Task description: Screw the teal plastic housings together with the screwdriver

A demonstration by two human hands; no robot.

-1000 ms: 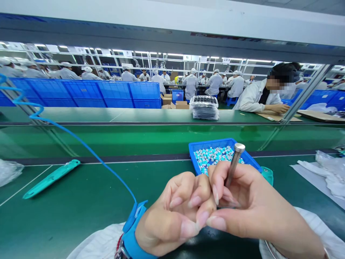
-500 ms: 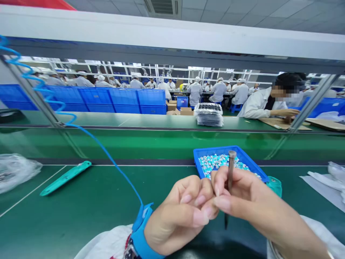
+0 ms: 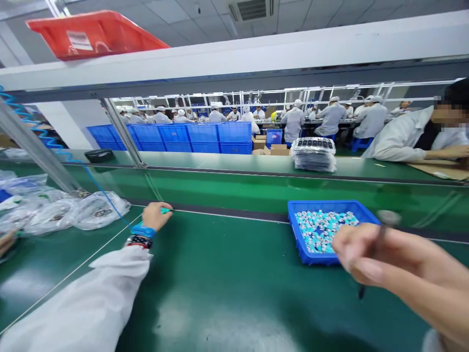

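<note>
At the back left of the bench, my left hand (image 3: pixel 157 216) has its fingers closed around a long flat teal tool; only the teal tool's end (image 3: pixel 166 210) shows beyond them. A blue band is around the wrist. My right hand (image 3: pixel 406 259), at the right and close to the camera, pinches a thin dark metal pin (image 3: pixel 361 292) with a flat round head, tilted and blurred. Behind the right fingers stands a blue tray (image 3: pixel 311 259) of small teal-and-white parts (image 3: pixel 322 227), partly covered by that hand.
Plastic bags (image 3: pixel 98 210) lie at the left, near another person's hand (image 3: pixel 7 242). A blue coiled cord (image 3: pixel 98 186) runs to my left wrist. Across the green divider (image 3: pixel 220 190) are stacked packs (image 3: pixel 314 155) and a co-worker (image 3: pixel 403 132). A red bin (image 3: pixel 98 36) sits overhead.
My left hand has left my right hand and reached to the far left, onto the teal tool. My right hand has moved right, still holding the pin. The view has turned left.
</note>
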